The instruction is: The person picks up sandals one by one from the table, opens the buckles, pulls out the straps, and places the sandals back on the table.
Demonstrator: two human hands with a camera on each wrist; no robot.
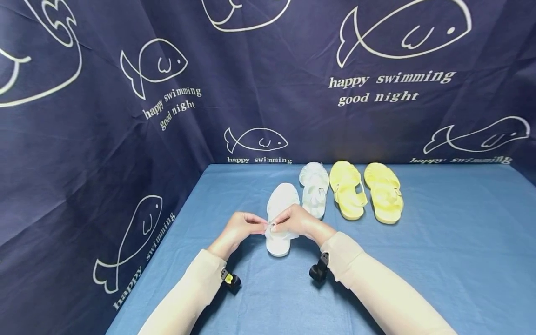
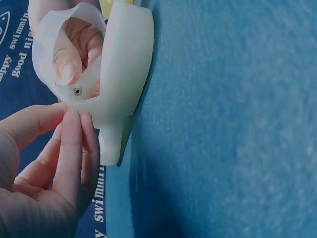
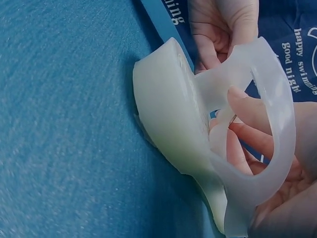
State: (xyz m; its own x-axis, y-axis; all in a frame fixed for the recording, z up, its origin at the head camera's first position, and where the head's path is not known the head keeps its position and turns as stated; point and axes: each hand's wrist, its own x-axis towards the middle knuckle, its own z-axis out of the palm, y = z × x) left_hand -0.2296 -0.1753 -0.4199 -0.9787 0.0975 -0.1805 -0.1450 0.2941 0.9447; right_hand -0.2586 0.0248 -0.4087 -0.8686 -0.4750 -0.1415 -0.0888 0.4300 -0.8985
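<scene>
A white sandal (image 1: 283, 197) lies on the blue-covered table with its heel toward me. My left hand (image 1: 238, 230) comes from the left and pinches the side of its translucent strap (image 2: 43, 54) between thumb and fingers. From the right, my right hand (image 1: 299, 221) reaches through the strap loop. Its thumb and fingers pinch a strap end inside the loop, beside the sole (image 3: 166, 101). A small round metal stud (image 2: 78, 91) shows on the strap between the two hands in the left wrist view.
Beside it stands a second whitish sandal (image 1: 315, 184), close to my right hand. Two yellow sandals (image 1: 345, 186), (image 1: 383, 188) lie farther right. A dark blue curtain (image 1: 268, 83) with white fish drawings hangs behind the table (image 1: 452, 232) and along its left side.
</scene>
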